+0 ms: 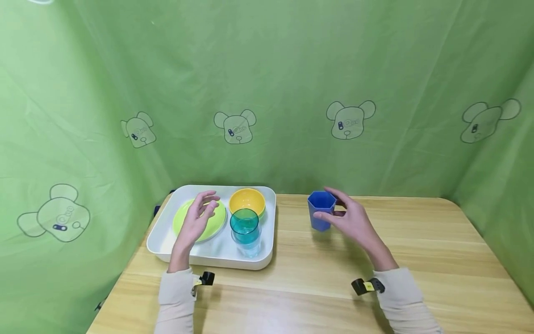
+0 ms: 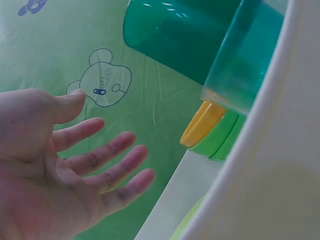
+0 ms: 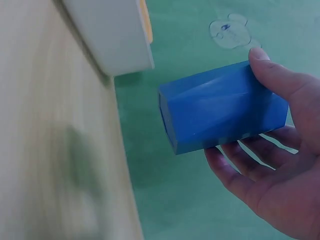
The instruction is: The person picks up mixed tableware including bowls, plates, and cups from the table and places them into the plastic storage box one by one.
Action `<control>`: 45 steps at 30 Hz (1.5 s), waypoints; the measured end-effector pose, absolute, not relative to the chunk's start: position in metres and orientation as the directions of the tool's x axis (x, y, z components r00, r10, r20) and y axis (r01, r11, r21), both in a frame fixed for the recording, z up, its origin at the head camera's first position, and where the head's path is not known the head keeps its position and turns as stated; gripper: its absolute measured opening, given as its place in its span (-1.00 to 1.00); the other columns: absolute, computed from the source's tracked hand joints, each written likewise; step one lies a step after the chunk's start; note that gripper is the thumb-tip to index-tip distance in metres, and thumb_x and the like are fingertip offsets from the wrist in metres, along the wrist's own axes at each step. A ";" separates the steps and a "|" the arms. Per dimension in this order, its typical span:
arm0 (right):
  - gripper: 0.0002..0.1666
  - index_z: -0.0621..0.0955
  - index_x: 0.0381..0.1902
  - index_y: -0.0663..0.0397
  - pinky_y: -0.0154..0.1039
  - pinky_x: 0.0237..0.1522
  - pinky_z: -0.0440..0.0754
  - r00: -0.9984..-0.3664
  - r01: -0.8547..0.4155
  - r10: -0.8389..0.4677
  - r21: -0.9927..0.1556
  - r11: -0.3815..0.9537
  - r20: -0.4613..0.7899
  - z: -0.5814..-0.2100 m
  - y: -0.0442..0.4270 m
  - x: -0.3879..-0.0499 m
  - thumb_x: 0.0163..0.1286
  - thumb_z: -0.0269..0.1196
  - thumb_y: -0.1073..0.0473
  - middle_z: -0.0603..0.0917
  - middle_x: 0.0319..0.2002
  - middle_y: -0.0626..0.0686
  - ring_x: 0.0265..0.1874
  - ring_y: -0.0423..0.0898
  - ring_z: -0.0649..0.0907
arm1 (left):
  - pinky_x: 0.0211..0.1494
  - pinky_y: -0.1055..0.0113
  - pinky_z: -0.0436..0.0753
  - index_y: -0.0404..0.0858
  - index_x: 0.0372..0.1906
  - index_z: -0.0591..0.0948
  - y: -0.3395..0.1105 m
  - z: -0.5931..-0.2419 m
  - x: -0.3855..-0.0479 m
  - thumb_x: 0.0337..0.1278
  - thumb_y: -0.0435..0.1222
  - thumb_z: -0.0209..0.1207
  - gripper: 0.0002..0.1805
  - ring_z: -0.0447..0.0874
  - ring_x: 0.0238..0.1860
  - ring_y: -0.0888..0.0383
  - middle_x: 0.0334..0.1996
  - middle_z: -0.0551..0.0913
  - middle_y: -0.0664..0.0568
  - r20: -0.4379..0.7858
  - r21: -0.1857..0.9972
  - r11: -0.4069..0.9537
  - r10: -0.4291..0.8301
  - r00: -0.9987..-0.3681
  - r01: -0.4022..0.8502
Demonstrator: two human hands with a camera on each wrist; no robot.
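Observation:
In my right hand (image 1: 353, 221) is a blue six-sided cup (image 1: 320, 218), gripped between the thumb and fingers. The right wrist view shows the blue cup (image 3: 220, 105) raised off the tabletop, its base toward the camera. My left hand (image 1: 195, 223) hovers over a light green plate (image 1: 212, 225) with nothing in its grasp. Its fingers (image 2: 112, 172) are spread and slightly bent. The plate lies in a white tray (image 1: 200, 260), together with a yellow bowl (image 1: 246, 200) stacked in a green one and a teal cup (image 1: 245, 225) set in a clear, bluish cup (image 1: 250, 248).
The tray stands at the left of the wooden table (image 1: 317, 287). Green curtains (image 1: 288, 83) with printed bear heads hang behind the table and at both sides. A black camera (image 1: 207, 278) is strapped to the left wrist, another camera (image 1: 359, 286) to the right.

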State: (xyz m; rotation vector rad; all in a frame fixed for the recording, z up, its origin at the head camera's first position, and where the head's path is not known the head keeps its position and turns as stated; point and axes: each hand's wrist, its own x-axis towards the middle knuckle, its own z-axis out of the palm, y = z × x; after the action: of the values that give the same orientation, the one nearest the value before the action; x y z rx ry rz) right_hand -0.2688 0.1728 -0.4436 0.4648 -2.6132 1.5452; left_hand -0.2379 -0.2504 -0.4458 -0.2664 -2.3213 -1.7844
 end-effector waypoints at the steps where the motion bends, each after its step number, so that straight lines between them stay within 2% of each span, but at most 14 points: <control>1: 0.03 0.36 0.53 -0.02 0.08 0.02 0.75 -0.950 -0.296 -0.228 -0.845 0.445 0.213 -0.440 0.171 -0.267 0.20 0.53 -0.17 0.39 0.41 0.39 0.14 0.38 0.64 | 0.30 -0.18 0.57 -0.42 0.40 0.36 -0.250 -0.446 -0.238 0.62 -0.27 -0.01 -0.55 0.47 0.26 -0.39 0.26 0.52 -0.35 0.264 0.931 0.257 0.018 -0.964 0.260; 8: 0.00 0.40 0.50 -0.03 0.07 0.07 0.73 -0.930 -0.350 -0.272 -0.825 0.443 0.248 -0.421 0.157 -0.256 0.19 0.54 -0.16 0.44 0.40 0.30 0.17 0.33 0.63 | 0.31 -0.15 0.57 -0.46 0.39 0.38 -0.247 -0.450 -0.238 0.63 -0.25 -0.04 -0.54 0.51 0.23 -0.28 0.28 0.51 -0.35 0.271 0.928 0.272 -0.028 -0.962 0.253; 12: -0.04 0.43 0.46 -0.01 0.08 0.07 0.74 -0.915 -0.386 -0.293 -0.814 0.435 0.278 -0.414 0.151 -0.253 0.18 0.56 -0.13 0.49 0.35 0.27 0.15 0.29 0.64 | 0.29 -0.14 0.59 -0.48 0.37 0.40 -0.245 -0.452 -0.239 0.63 -0.25 -0.04 -0.55 0.52 0.22 -0.31 0.26 0.50 -0.40 0.294 0.921 0.280 -0.046 -0.955 0.270; 15: -0.06 0.45 0.44 -0.01 0.07 0.08 0.74 -0.905 -0.406 -0.311 -0.812 0.419 0.292 -0.408 0.147 -0.251 0.17 0.57 -0.10 0.53 0.32 0.23 0.15 0.25 0.65 | 0.30 -0.17 0.58 -0.46 0.36 0.43 -0.244 -0.453 -0.239 0.63 -0.24 -0.03 -0.56 0.50 0.23 -0.36 0.25 0.50 -0.41 0.300 0.925 0.262 -0.057 -0.952 0.275; 18: -0.07 0.46 0.43 -0.02 0.06 0.08 0.74 -0.896 -0.419 -0.332 -0.809 0.411 0.296 -0.401 0.142 -0.249 0.17 0.57 -0.09 0.54 0.31 0.20 0.15 0.22 0.65 | 0.32 -0.19 0.55 -0.43 0.35 0.45 -0.243 -0.453 -0.239 0.63 -0.22 -0.03 -0.56 0.52 0.23 -0.29 0.24 0.52 -0.37 0.290 0.929 0.257 -0.062 -0.955 0.266; 22: -0.09 0.47 0.43 -0.04 0.03 0.07 0.75 -0.882 -0.442 -0.358 -0.801 0.404 0.306 -0.392 0.134 -0.246 0.18 0.57 -0.09 0.54 0.32 0.17 0.14 0.20 0.65 | 0.35 -0.28 0.48 -0.47 0.36 0.42 -0.244 -0.453 -0.240 0.64 -0.26 -0.07 -0.56 0.53 0.26 -0.26 0.26 0.49 -0.38 0.272 0.937 0.244 -0.056 -0.961 0.251; 24: -0.10 0.47 0.43 -0.04 0.02 0.08 0.75 -0.873 -0.457 -0.371 -0.795 0.399 0.316 -0.389 0.131 -0.245 0.19 0.56 -0.07 0.53 0.33 0.15 0.14 0.19 0.65 | 0.36 -0.29 0.46 -0.51 0.37 0.39 -0.243 -0.452 -0.240 0.65 -0.31 -0.09 -0.57 0.50 0.28 -0.31 0.28 0.46 -0.43 0.261 0.942 0.231 -0.050 -0.964 0.243; 27: -0.11 0.47 0.43 -0.05 0.03 0.11 0.74 -0.861 -0.475 -0.390 -0.792 0.383 0.327 -0.383 0.124 -0.244 0.19 0.57 -0.05 0.53 0.34 0.13 0.15 0.16 0.64 | 0.36 -0.24 0.49 -0.51 0.36 0.40 -0.243 -0.450 -0.239 0.65 -0.29 -0.08 -0.56 0.49 0.29 -0.32 0.28 0.47 -0.43 0.263 0.942 0.226 -0.046 -0.964 0.247; 33: -0.11 0.48 0.42 -0.07 0.07 0.14 0.71 -0.847 -0.481 -0.418 -0.808 0.341 0.328 -0.376 0.109 -0.242 0.18 0.58 -0.02 0.54 0.33 0.12 0.17 0.16 0.63 | 0.34 -0.10 0.56 -0.44 0.31 0.48 -0.242 -0.448 -0.235 0.64 -0.21 -0.04 -0.57 0.53 0.28 -0.22 0.26 0.53 -0.31 0.285 0.936 0.226 -0.038 -0.958 0.270; 40: -0.12 0.48 0.41 -0.05 0.02 0.15 0.71 -0.835 -0.480 -0.442 -0.826 0.295 0.327 -0.370 0.093 -0.241 0.17 0.58 0.02 0.54 0.33 0.09 0.18 0.13 0.63 | 0.36 -0.08 0.56 -0.44 0.31 0.48 -0.236 -0.440 -0.232 0.62 -0.22 -0.01 -0.58 0.51 0.28 -0.27 0.26 0.54 -0.30 0.317 0.931 0.199 -0.016 -0.948 0.308; 45: -0.12 0.48 0.41 -0.04 -0.04 0.14 0.72 -0.833 -0.472 -0.450 -0.837 0.275 0.322 -0.368 0.084 -0.242 0.16 0.59 0.05 0.54 0.33 0.08 0.19 0.13 0.63 | 0.36 -0.03 0.56 -0.42 0.34 0.46 -0.230 -0.430 -0.227 0.60 -0.24 0.04 -0.57 0.55 0.28 -0.15 0.26 0.55 -0.24 0.349 0.921 0.179 0.021 -0.937 0.347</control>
State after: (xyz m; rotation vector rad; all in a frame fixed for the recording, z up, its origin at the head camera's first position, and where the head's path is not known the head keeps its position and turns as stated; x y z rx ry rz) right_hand -0.2420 0.0838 -0.3677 0.9006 -2.4915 1.6483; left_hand -0.2270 -0.2298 -0.4298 -0.3527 -2.1997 -1.8282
